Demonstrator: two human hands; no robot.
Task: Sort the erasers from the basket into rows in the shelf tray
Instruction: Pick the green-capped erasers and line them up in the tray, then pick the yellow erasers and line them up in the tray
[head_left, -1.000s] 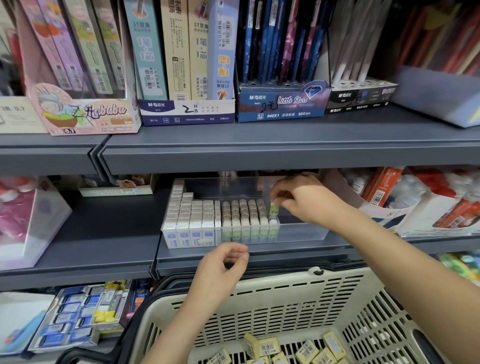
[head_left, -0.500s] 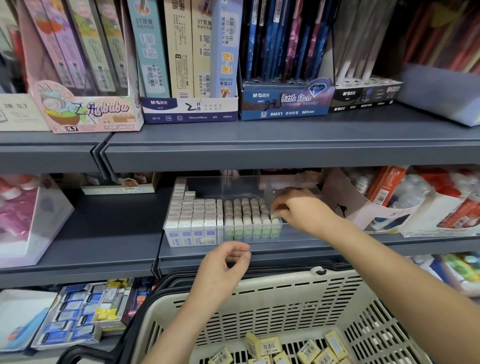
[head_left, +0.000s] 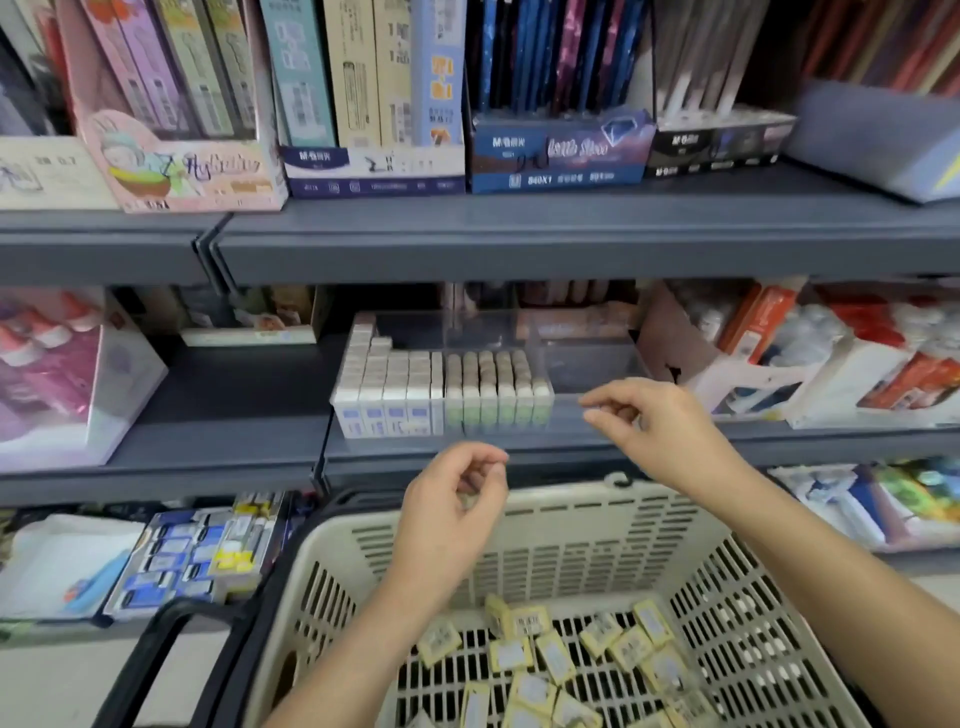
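Note:
A clear shelf tray (head_left: 592, 358) stands on the middle shelf. Its left part holds rows of white-and-blue erasers (head_left: 384, 400) and, beside them, rows of green-bottomed erasers (head_left: 493, 395). My right hand (head_left: 654, 421) hovers just in front of the tray's right front edge, fingers loosely curled and holding nothing. Lower down, my left hand (head_left: 452, 514) is over the far rim of the cream basket (head_left: 571, 525), its fingers curled round a small pale piece that looks like an eraser. Several yellow-wrapped erasers (head_left: 561, 654) lie on the basket floor.
The shelf above (head_left: 519, 244) overhangs the tray and carries boxes of pens. A white display box (head_left: 727, 374) stands right of the tray, and a pink box (head_left: 78, 384) at the far left. Blue-packed goods (head_left: 187, 556) sit on the lower shelf left of the basket.
My right hand has let go of a green-bottomed eraser in the rightmost row and drawn back out of the tray to the right. My left hand has barely moved.

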